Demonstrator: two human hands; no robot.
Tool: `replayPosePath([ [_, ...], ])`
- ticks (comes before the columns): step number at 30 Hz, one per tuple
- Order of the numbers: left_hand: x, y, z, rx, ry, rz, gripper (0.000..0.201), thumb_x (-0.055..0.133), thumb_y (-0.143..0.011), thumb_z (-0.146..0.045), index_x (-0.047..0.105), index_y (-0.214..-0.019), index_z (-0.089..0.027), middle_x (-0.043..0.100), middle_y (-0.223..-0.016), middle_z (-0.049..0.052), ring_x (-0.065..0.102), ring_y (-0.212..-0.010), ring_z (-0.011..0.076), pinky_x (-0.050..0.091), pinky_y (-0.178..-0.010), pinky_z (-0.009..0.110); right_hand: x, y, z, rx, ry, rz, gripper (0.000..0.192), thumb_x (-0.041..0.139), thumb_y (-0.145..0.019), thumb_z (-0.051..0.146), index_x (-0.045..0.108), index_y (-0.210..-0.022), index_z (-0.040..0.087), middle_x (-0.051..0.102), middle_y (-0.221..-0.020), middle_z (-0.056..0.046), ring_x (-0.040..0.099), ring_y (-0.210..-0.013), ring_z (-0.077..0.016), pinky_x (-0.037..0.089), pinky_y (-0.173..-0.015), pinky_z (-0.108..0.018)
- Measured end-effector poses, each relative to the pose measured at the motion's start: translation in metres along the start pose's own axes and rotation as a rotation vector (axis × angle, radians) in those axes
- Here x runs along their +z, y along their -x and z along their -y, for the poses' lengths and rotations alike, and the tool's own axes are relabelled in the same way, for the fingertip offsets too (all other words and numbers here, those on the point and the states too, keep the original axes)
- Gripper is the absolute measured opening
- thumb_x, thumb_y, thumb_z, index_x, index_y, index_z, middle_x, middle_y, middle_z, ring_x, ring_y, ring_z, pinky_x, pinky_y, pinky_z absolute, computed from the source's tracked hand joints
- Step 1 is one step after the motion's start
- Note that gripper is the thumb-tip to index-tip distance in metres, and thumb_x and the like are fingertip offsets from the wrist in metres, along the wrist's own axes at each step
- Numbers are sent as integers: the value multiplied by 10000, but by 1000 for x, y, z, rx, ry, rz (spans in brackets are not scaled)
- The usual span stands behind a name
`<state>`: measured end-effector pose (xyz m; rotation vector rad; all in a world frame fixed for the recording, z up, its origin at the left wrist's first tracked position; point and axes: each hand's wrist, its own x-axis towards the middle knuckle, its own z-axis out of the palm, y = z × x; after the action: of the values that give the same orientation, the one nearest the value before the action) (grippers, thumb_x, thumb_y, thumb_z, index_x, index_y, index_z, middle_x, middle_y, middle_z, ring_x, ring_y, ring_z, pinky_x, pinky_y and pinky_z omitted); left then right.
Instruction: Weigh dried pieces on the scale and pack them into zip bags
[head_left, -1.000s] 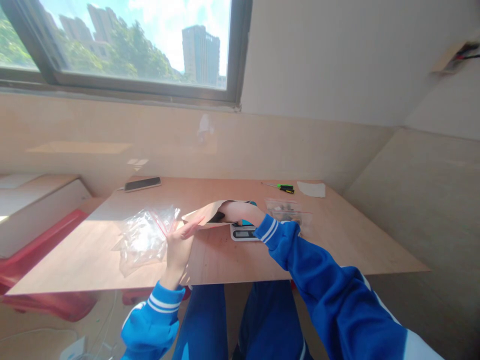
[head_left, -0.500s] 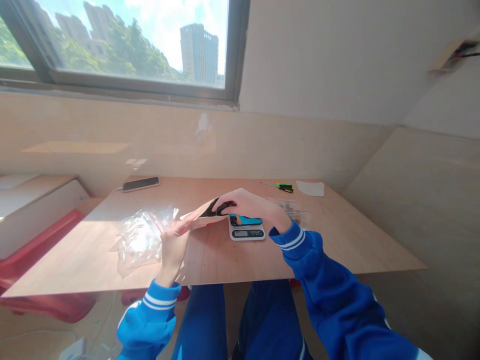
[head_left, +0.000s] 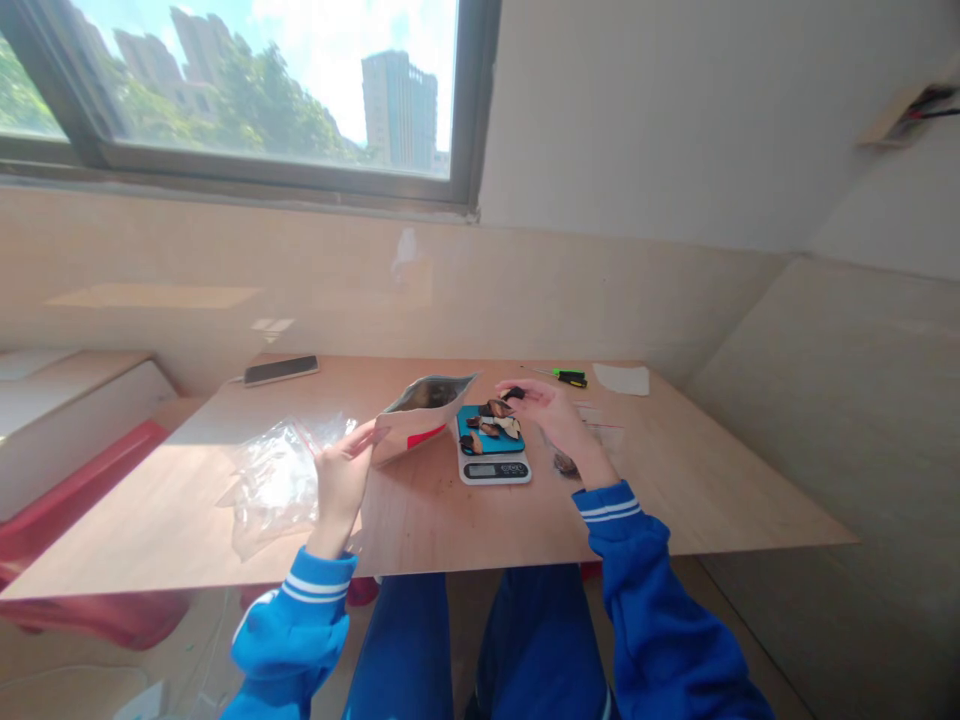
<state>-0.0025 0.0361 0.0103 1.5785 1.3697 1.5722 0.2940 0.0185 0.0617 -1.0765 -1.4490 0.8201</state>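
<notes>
My left hand [head_left: 346, 470] grips the near left side of a light brown stand-up pouch [head_left: 401, 437] with a red patch. The pouch is tilted, its mouth gaping toward the back, dark inside. Right of it stands a small digital scale [head_left: 496, 470] with a blue platform. Several brown and pale dried slices [head_left: 491, 428] lie on that platform. Over the platform's back right corner, my right hand [head_left: 546, 405] pinches a dark dried piece [head_left: 514, 393] between its fingertips. The scale's display is too small to read.
Clear plastic zip bags [head_left: 277, 480] lie on the left of the table. A phone [head_left: 281, 370] rests at the back left. Screwdrivers [head_left: 570, 377] and a white paper [head_left: 621, 379] are at the back right. Small bags with dark contents [head_left: 565, 463] lie partly behind my right arm.
My right hand has come out of the pouch's mouth and moved right, over the scale, with a dark piece in its fingers. The slices on the platform are now uncovered.
</notes>
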Motion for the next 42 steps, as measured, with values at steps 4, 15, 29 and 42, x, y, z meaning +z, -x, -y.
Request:
replayPosePath([
  [4,1,3,-1,2,6,-7,203,677,-751,-247,773,-929,-240,782,-940,24,730,-928,237,588,-824,327,3,12,-49,80,192,-32,243,663,-779,289,725,-994,196,733,-1081,-92,693,-959,-222,548,-872,-376],
  [15,-1,2,3,-17,-8,0,194,696,-739,-235,777,-915,-244,782,-925,16,730,-931,248,578,-846,337,16,19,-86,-9,281,0,164,633,-791,199,762,-886,234,751,-1047,-64,638,-1129,-247,410,-1064,-435],
  [29,-1,6,0,-20,10,0,202,688,-756,-215,773,-938,-232,778,-947,19,730,-937,226,583,-841,307,4,18,-75,-4,169,-186,269,638,-816,363,683,-1027,202,719,-1086,-90,673,-1000,-238,524,-900,-398],
  [42,1,4,0,-17,-27,-32,217,674,-746,-174,773,-936,-208,781,-929,25,732,-926,224,580,-837,302,7,5,-78,-20,198,-209,230,640,-797,381,613,-925,192,697,-959,-73,665,-916,-202,526,-838,-347],
])
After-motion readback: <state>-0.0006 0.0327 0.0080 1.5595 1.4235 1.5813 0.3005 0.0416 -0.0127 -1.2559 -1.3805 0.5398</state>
